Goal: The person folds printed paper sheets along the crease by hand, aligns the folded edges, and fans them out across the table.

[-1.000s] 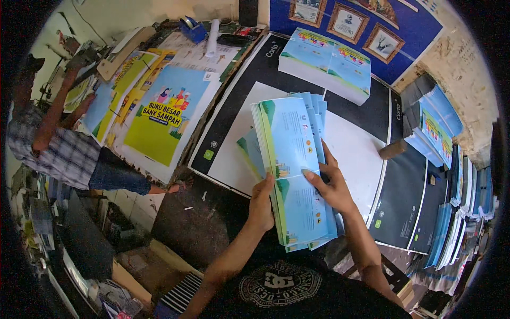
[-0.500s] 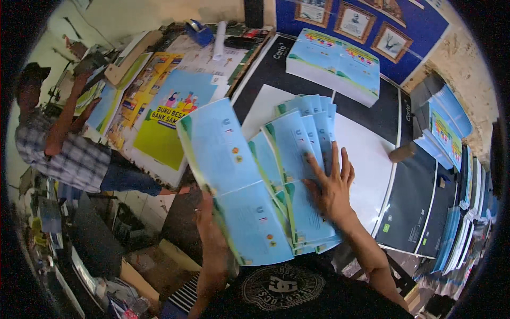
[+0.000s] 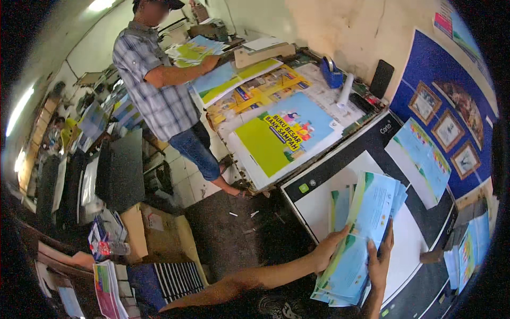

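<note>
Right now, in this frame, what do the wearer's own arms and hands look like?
The left hand and right hand are ungloved, with no ring, watch or bracelet discernible. No sleeve covers the visible forearms. Below, a black shirt carries a pale print, partly cut off.

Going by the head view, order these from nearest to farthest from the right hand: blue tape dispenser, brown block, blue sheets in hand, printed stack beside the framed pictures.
1. Blue sheets: touching the right hand.
2. Brown block: to the hand's right.
3. Printed stack: beyond, up and to the right.
4. Blue tape dispenser: farthest, up and to the left.
</note>
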The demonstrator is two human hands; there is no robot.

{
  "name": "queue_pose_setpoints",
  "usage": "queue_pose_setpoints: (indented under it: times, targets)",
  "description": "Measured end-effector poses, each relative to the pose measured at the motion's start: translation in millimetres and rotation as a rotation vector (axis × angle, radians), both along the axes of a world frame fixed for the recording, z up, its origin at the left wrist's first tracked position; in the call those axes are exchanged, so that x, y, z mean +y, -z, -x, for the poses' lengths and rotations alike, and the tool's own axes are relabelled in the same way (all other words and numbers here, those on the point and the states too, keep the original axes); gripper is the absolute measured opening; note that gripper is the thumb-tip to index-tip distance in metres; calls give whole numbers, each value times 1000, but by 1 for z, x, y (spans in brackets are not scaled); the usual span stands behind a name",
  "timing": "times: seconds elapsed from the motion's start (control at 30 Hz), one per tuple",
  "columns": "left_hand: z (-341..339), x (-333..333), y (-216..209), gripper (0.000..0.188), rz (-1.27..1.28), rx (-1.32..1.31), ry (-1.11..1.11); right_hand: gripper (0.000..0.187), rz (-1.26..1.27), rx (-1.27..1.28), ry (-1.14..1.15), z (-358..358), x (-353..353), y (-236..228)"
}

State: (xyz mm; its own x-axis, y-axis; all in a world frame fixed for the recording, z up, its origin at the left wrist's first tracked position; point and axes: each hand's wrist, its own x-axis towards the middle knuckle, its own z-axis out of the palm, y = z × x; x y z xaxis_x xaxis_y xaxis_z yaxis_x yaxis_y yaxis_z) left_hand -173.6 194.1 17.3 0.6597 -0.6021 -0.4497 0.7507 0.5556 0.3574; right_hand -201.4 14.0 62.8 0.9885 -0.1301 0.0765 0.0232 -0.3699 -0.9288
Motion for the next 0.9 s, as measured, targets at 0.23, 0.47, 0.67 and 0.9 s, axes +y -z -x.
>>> queue_pose_setpoints:
  times: [0.23, 0.47, 0.67, 0.9]
  targets:
    - [-5, 7, -7, 55, 0, -102, -37, 85, 70, 25, -60, -7, -1, 0]
    - [-8, 20, -20, 55, -125, -143, -2, 83, -23, 12, -59, -7, -2, -1]
    - [-10, 81, -37, 45, -205, -113, -246, 80, -96, 25, -7, -3, -14, 20]
    - [-10, 87, -29, 43, -187, -197, -398, 72, 880, -123, 18, -5, -2, 22]
